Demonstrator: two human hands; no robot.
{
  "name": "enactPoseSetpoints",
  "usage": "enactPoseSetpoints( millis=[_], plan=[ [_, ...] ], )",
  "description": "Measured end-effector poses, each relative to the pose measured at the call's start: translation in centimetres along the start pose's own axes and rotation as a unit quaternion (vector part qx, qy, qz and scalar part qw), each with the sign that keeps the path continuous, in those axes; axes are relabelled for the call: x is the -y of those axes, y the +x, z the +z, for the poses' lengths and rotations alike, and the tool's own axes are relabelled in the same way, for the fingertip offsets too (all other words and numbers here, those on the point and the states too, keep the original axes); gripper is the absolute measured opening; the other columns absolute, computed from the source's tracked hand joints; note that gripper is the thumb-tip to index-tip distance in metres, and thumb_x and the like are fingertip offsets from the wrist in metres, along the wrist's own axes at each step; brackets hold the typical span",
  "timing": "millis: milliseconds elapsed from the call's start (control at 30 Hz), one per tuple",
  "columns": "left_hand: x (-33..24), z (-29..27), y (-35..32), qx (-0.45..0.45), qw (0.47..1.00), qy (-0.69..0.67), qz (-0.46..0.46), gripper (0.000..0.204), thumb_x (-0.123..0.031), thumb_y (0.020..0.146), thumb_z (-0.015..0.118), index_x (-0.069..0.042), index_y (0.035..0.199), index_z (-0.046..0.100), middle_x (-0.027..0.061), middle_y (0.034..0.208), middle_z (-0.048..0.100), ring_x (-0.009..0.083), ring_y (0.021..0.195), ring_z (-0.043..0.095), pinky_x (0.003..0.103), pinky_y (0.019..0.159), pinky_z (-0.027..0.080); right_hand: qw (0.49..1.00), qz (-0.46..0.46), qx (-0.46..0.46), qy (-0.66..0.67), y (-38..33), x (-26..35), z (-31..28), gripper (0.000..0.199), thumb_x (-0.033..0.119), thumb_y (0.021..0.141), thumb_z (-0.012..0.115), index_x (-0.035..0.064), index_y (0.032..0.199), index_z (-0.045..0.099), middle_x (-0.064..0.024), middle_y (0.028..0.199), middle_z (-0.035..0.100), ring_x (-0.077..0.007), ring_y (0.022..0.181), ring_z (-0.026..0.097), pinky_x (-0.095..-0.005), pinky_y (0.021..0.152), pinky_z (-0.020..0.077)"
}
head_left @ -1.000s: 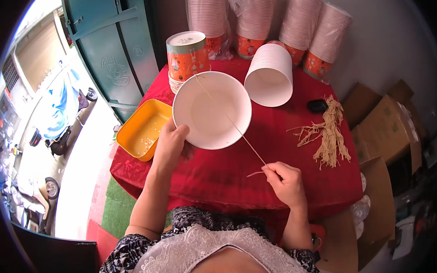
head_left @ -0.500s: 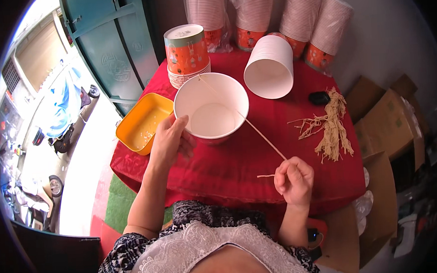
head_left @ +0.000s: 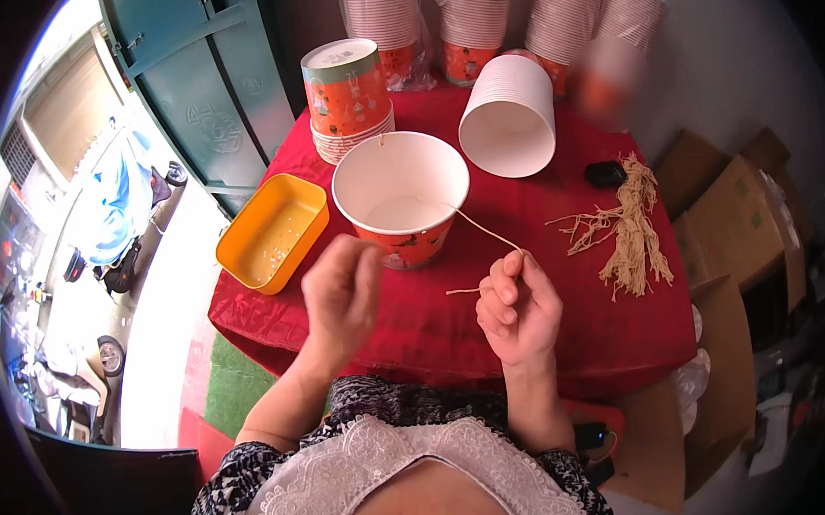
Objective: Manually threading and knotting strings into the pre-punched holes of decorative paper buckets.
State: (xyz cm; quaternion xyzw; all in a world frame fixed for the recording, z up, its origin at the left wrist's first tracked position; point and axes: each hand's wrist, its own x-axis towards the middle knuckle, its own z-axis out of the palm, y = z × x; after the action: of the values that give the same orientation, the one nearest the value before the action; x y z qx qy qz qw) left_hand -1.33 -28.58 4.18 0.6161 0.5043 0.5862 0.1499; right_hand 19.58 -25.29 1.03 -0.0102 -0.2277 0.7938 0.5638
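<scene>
A white-lined paper bucket (head_left: 400, 186) with an orange printed outside stands upright on the red-covered table in front of me. A thin beige cord (head_left: 490, 231) passes through its right wall and runs taut to my right hand (head_left: 522, 310). That hand pinches it between thumb and fingers, and the cord's loose end (head_left: 465, 291) sticks out to the left. A bit of the same cord shows at the bucket's far rim. My left hand (head_left: 342, 293), slightly blurred, is raised near the bucket's front left, apart from it. Its fingers are curled, and nothing shows in them.
On the left sits a yellow tray (head_left: 238, 253) with small white bits. Behind are an upside-down bucket stack (head_left: 346, 99), a stack on its side (head_left: 508, 115) and wrapped stacks (head_left: 472, 20). At right lie a cord bundle (head_left: 634, 229), a black object (head_left: 604, 174) and cardboard boxes (head_left: 738, 229).
My left hand has let go of the bucket's rim and drawn back, its fingers curling. My right hand has moved up and left with the cord, and the stretch to the bucket is shorter.
</scene>
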Motion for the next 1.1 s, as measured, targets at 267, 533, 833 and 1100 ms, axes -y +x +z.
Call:
enactPoseSetpoints(
  millis=[267,533,833,1100],
  plan=[
    [-0.6,2.3,-1.7,0.197,0.96,-0.167,-0.107,0.01,-0.008,0.093,0.064,0.001,0.091,0.061,0.0028,0.068,0.058,0.0073,0.06,0.05,0.025,0.053,0.043,1.0,0.005,-0.001,-0.018,0.3,-1.2,0.4,0.029,0.026,0.104,0.041,0.0051,0.094,0.059,-0.0052,0.073,0.058,-0.01,0.05,0.046,-0.0218,0.041,0.0358],
    [-1.4,2.2,-0.6,0.23,0.973,-0.019,-0.023,0.011,-0.007,0.092,0.064,0.001,0.086,0.06,0.0146,0.06,0.055,0.0234,0.051,0.057,0.034,0.049,0.043,0.725,-0.242,-0.055,-0.643,-1.8,-1.5,0.7,0.034,0.004,0.097,0.054,-0.0058,0.13,0.052,-0.0074,0.113,0.065,-0.0033,0.065,0.046,-0.0193,0.06,0.0421],
    [-1.5,1.3,0.4,0.244,0.969,0.001,-0.034,0.01,-0.005,0.089,0.064,0.001,0.083,0.06,0.0168,0.062,0.058,0.0305,0.053,0.059,0.036,0.05,0.045,0.693,-0.2,0.041,-0.692,-0.9,-2.0,1.6,0.01,-0.001,0.083,0.069,0.0004,0.089,0.062,-0.0142,0.078,0.066,-0.0263,0.066,0.067,-0.0335,0.056,0.0506],
    [-0.2,0.0,1.3,0.136,0.983,-0.071,-0.103,0.011,-0.006,0.094,0.063,0.003,0.089,0.061,0.004,0.062,0.051,0.0062,0.059,0.045,0.026,0.052,0.041,0.658,-0.262,-0.004,-0.706,0.5,-2.7,2.5,0.011,-0.003,0.081,0.069,0.0008,0.083,0.059,-0.0129,0.069,0.061,-0.0276,0.059,0.063,-0.0353,0.052,0.0484]
  ],
)
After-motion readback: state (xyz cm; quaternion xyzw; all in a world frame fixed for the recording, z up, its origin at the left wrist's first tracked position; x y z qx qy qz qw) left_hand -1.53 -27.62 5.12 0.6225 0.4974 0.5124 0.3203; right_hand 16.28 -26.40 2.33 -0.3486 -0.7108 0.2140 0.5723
